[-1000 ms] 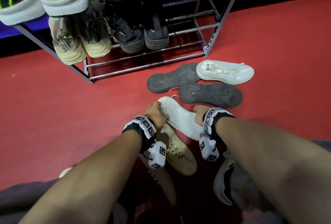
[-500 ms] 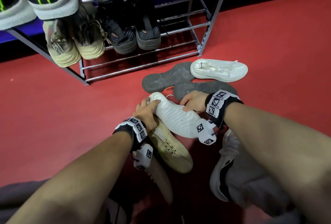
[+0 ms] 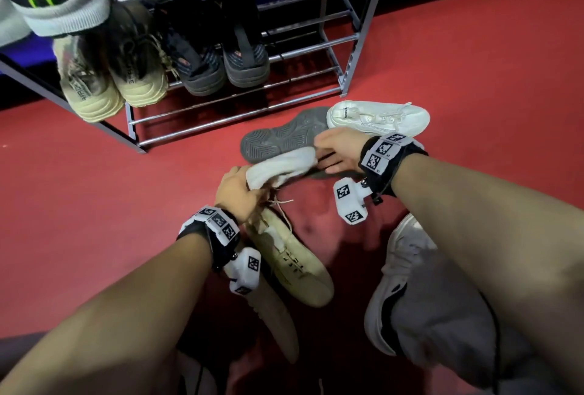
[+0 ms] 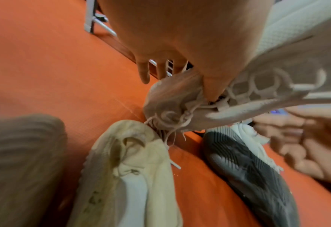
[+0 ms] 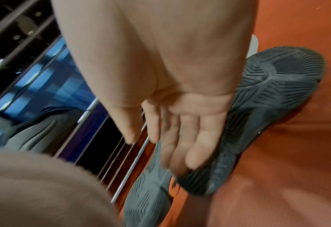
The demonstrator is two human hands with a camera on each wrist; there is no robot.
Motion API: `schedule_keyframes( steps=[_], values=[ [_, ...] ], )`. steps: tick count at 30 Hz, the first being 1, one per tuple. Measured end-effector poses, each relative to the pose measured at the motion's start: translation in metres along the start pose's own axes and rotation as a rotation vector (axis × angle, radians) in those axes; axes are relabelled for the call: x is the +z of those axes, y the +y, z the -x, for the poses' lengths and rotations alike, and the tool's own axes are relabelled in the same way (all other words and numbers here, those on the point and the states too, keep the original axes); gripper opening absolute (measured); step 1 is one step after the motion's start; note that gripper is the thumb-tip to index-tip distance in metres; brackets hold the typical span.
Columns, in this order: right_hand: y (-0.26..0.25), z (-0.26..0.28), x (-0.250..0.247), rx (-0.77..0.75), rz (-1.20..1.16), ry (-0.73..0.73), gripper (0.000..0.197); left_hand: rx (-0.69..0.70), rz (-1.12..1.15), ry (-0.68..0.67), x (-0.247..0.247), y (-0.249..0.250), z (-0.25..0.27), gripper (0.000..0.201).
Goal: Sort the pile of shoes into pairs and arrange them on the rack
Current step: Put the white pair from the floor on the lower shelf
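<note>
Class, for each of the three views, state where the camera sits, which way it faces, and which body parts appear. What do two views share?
Head: worn high, looking down at both forearms, hands, metal shoe rack.
Left wrist: along the left hand pinching the white knit sneaker.
Right wrist: along the right hand, fingers straight, over the dark grey upturned shoe.
Shared: wrist views both show that grey sole.
</note>
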State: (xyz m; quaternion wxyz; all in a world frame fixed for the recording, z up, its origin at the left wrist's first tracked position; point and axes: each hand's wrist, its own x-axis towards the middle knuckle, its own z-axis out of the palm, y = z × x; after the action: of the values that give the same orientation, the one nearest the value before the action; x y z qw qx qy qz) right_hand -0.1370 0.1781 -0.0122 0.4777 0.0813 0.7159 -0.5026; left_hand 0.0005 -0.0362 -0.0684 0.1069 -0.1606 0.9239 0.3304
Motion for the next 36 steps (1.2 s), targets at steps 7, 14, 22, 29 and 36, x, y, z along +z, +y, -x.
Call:
schedule_keyframes(
  steps=[7,14,22,29,36],
  values=[
    [0.005,-0.026,-0.032,0.068,-0.144,0.348,0.041,-0.145,0.434,-0.024,-0.009,0.004,-0.002,0.016],
    [-0.014,-0.047,-0.032,-0.042,-0.149,0.509,0.074,-0.261,0.565,-0.017,-0.009,0.002,-0.014,0.033],
    [-0.014,-0.068,-0.036,0.055,-0.174,0.658,0.009,-0.272,0.48,-0.01,-0.009,0.002,-0.015,0.026],
    [-0.027,-0.064,-0.043,-0.055,-0.12,0.714,0.032,-0.35,0.55,0.082,-0.009,-0.005,-0.008,0.03],
    [-0.041,-0.022,-0.023,-0.305,0.118,0.808,0.012,-0.406,0.701,0.177,-0.025,0.006,0.001,0.02]
  ],
)
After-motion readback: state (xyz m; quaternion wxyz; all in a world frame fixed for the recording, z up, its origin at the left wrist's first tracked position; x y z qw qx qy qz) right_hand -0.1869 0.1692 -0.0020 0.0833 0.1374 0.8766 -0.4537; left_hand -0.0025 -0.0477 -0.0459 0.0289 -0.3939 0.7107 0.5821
